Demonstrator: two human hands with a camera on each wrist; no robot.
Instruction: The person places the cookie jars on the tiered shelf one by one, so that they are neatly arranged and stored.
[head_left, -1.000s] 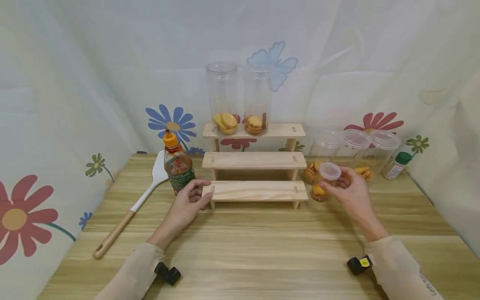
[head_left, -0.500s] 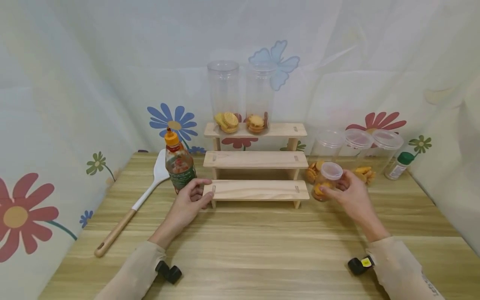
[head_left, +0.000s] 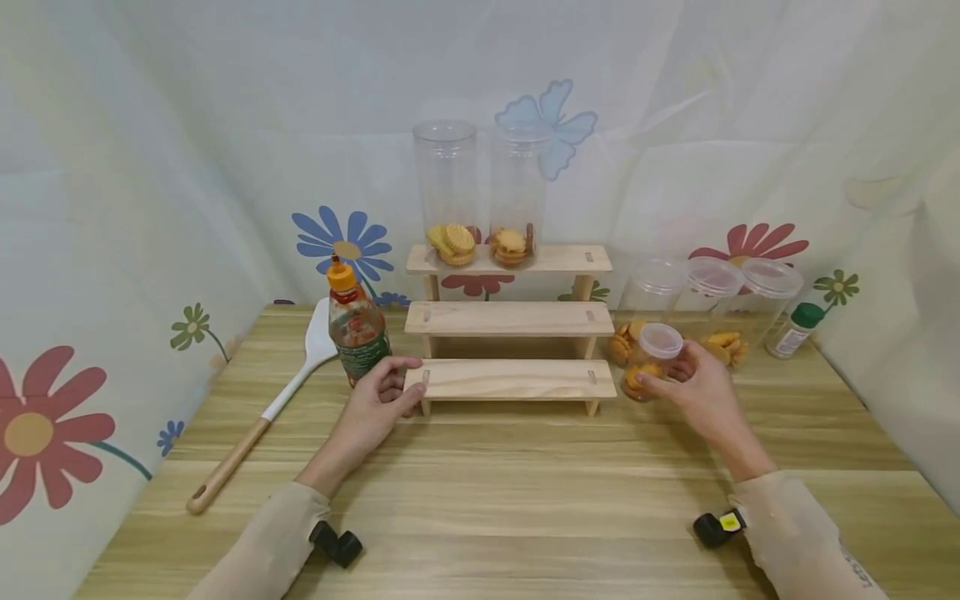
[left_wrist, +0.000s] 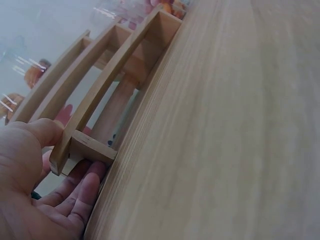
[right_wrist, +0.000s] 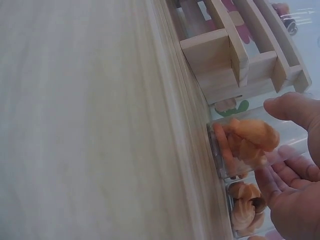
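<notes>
A three-tier wooden display rack (head_left: 510, 380) stands mid-table. My left hand (head_left: 381, 398) grips the left end of its lowest shelf, the thumb at the shelf's edge and the fingers curled below, as the left wrist view shows. My right hand (head_left: 703, 390) holds a small clear lidded jar (head_left: 649, 363) of orange-brown snacks between thumb and fingers. In the right wrist view this jar (right_wrist: 245, 142) stands upright on the table beside the rack's right end. Two tall clear jars, one with yellow biscuits (head_left: 453, 242), the other with brown biscuits (head_left: 512, 246), stand on the top shelf.
Behind my right hand stand several clear jars (head_left: 714, 279) with snacks, and a green-capped shaker (head_left: 797, 332). Left of the rack are a sauce bottle (head_left: 360, 333) with an orange cap and a white spatula (head_left: 288, 396) with a wooden handle. A flowered curtain (head_left: 675, 183) closes the back.
</notes>
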